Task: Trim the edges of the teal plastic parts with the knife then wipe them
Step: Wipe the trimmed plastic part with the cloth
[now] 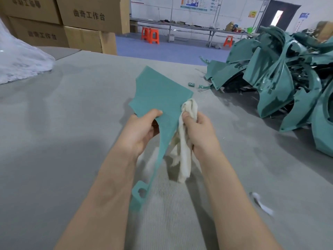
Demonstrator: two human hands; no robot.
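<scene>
Nearest me, the narrow tail of the teal part [162, 94] hangs below both hands and ends in a looped tab [138, 194] just above the table [59, 134]. From there its long axis runs up and away between my wrists, widening into a broad flat face beyond the knuckles.

My left hand [142, 129] grips the part at its waist, thumb lying over the top face and fingers curled under the left edge, so it carries the whole piece clear of the table. My right hand [197, 130] sits just across from it at the same level. Its fingers and thumb are closed round a bunched off-white cloth [185, 139], whose loose end trails down beside the tail. The wad touches the part's right edge beside the right thumb.

I judge this to be the wiping step, and the stroke turns on that axis. The broad face lies ahead of the right hand and slightly to its left, so the cloth wants to travel forward along the part while the left hand braces.

Further off, to the right of the right hand, a heap of teal parts [281, 78] lies on the table. I see no knife.
</scene>
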